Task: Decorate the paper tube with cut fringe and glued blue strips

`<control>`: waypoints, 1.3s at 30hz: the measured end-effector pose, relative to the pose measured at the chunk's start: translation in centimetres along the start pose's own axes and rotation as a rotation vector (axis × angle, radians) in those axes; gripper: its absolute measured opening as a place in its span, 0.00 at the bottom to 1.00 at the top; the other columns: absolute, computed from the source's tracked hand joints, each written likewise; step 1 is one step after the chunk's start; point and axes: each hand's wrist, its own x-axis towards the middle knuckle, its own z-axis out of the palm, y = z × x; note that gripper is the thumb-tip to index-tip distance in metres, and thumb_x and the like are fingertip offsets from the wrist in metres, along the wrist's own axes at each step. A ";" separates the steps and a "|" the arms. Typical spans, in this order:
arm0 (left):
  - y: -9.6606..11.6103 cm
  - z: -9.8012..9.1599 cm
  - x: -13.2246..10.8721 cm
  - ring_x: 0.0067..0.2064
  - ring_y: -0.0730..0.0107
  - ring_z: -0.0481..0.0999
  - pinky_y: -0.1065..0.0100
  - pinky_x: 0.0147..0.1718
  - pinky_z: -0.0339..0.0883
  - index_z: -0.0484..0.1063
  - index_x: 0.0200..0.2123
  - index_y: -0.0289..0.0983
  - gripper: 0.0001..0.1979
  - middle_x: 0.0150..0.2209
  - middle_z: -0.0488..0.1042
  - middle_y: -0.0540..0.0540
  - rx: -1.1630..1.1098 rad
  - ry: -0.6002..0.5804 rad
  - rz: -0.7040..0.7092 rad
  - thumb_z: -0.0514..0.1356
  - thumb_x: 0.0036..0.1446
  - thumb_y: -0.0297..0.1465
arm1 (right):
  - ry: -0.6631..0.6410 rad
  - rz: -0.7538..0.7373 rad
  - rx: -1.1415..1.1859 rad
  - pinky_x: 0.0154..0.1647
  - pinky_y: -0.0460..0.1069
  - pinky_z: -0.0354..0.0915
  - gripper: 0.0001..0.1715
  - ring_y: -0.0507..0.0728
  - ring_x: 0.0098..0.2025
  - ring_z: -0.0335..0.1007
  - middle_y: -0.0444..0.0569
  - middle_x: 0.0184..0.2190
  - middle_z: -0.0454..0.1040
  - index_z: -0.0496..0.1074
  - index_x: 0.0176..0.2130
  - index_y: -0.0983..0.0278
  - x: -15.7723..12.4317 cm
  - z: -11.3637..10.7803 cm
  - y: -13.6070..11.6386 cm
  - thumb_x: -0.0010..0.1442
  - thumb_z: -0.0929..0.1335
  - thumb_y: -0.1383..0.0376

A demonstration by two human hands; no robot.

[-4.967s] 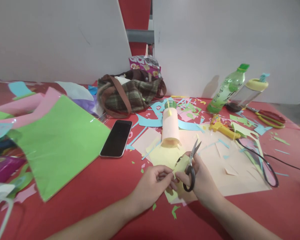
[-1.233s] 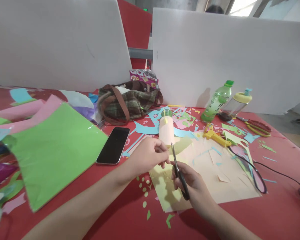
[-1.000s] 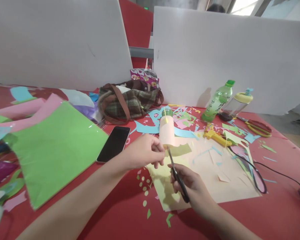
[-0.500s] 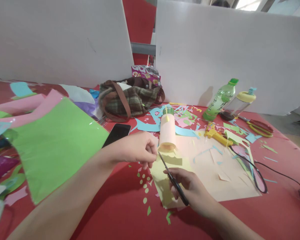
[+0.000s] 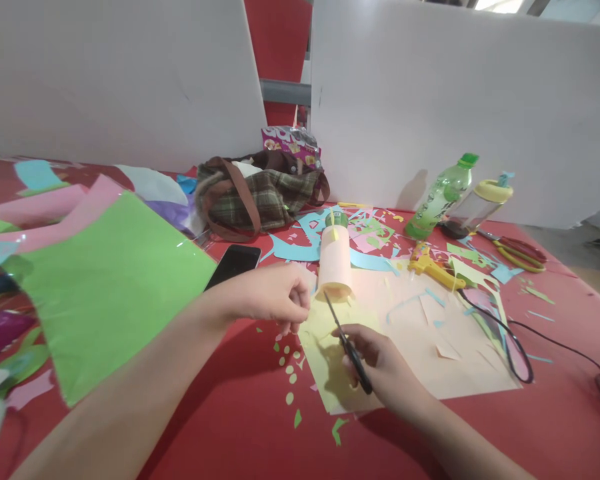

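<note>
LEFT HAND [image 5: 275, 297]: is hovering at frame centre, fingers curled together at the yellow sheet [image 5: 325, 387] left edge, contents not discernible | RIGHT HAND [image 5: 385, 367]: is gripping the black scissors [image 5: 347, 343] at lower centre, blades together, tips pointing up toward the paper tube [image 5: 334, 261] | YELLOW SHEET: is lying flat beneath the scissors on the red table [image 5: 230, 413].

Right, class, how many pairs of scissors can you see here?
2. A black-handled pair is in the right hand, over yellow paper; a red-and-yellow-handled pair lies far right on the table, by the yellow-lidded bottle. More may hide under the scraps.
</note>
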 end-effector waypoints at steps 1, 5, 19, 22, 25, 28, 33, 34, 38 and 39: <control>0.0 0.1 0.1 0.19 0.76 0.69 0.77 0.19 0.59 0.64 0.18 0.35 0.04 0.15 0.69 0.52 -0.006 0.003 0.005 0.51 0.39 0.27 | 0.006 -0.012 0.028 0.21 0.44 0.57 0.15 0.47 0.20 0.57 0.40 0.21 0.59 0.64 0.39 0.63 0.0 -0.1 0.0 0.48 0.66 0.64; 0.1 1.0 0.7 0.19 0.76 0.68 0.77 0.17 0.58 0.65 0.20 0.35 0.04 0.15 0.68 0.52 -0.028 -0.006 0.048 0.51 0.39 0.27 | -0.009 -0.139 0.115 0.26 0.46 0.59 0.23 0.50 0.26 0.60 0.42 0.26 0.60 0.59 0.39 0.62 -0.2 -0.2 -0.5 0.45 0.68 0.57; 1.3 5.3 2.0 0.20 0.75 0.68 0.78 0.14 0.56 0.64 0.20 0.34 0.05 0.18 0.69 0.50 -0.132 0.040 0.098 0.51 0.39 0.28 | 0.245 -0.248 0.255 0.31 0.47 0.62 0.19 0.51 0.31 0.62 0.43 0.29 0.63 0.57 0.37 0.59 0.1 -0.2 -0.1 0.46 0.68 0.68; 1.5 5.7 2.1 0.19 0.76 0.68 0.78 0.14 0.56 0.63 0.19 0.35 0.04 0.18 0.69 0.51 -0.187 0.039 0.079 0.51 0.39 0.28 | 0.245 -0.233 0.258 0.31 0.47 0.62 0.18 0.51 0.30 0.62 0.42 0.28 0.63 0.57 0.37 0.59 0.1 -0.3 -0.1 0.47 0.68 0.69; 1.4 5.9 2.4 0.18 0.77 0.68 0.78 0.15 0.57 0.63 0.19 0.34 0.04 0.18 0.69 0.51 -0.207 0.088 0.086 0.51 0.40 0.29 | 0.259 -0.235 0.286 0.30 0.47 0.62 0.18 0.50 0.29 0.62 0.41 0.28 0.63 0.57 0.37 0.59 0.1 -0.3 -0.1 0.46 0.68 0.69; 1.2 5.9 2.6 0.18 0.78 0.67 0.78 0.14 0.57 0.64 0.21 0.35 0.05 0.18 0.69 0.51 -0.216 0.161 0.105 0.51 0.42 0.29 | 0.295 -0.235 0.297 0.29 0.45 0.61 0.18 0.49 0.28 0.62 0.40 0.28 0.64 0.58 0.36 0.58 0.1 -0.4 -0.2 0.45 0.68 0.69; 0.9 6.1 2.8 0.18 0.79 0.67 0.79 0.15 0.57 0.65 0.21 0.35 0.05 0.19 0.70 0.50 -0.221 0.207 0.122 0.51 0.43 0.29 | 0.336 -0.243 0.277 0.27 0.44 0.59 0.18 0.49 0.28 0.62 0.41 0.28 0.63 0.58 0.36 0.59 0.0 -0.3 -0.3 0.45 0.68 0.70; 0.9 6.2 2.9 0.18 0.78 0.68 0.78 0.15 0.57 0.65 0.22 0.35 0.05 0.19 0.70 0.50 -0.219 0.209 0.121 0.51 0.43 0.29 | 0.338 -0.240 0.272 0.27 0.44 0.59 0.18 0.49 0.28 0.61 0.41 0.28 0.63 0.58 0.36 0.59 0.0 -0.3 -0.3 0.45 0.67 0.70; 1.0 6.5 2.9 0.20 0.76 0.68 0.76 0.17 0.58 0.65 0.21 0.35 0.05 0.18 0.70 0.50 -0.203 0.212 0.105 0.51 0.43 0.30 | 0.343 -0.220 0.256 0.26 0.44 0.59 0.18 0.49 0.28 0.61 0.41 0.28 0.63 0.57 0.37 0.59 0.1 -0.3 -0.2 0.46 0.67 0.70; 1.0 6.5 2.9 0.20 0.76 0.68 0.76 0.17 0.58 0.65 0.21 0.35 0.05 0.18 0.70 0.50 -0.201 0.214 0.101 0.51 0.43 0.30 | 0.345 -0.219 0.253 0.26 0.44 0.59 0.19 0.50 0.28 0.61 0.42 0.28 0.63 0.57 0.36 0.59 0.2 -0.3 -0.2 0.45 0.67 0.69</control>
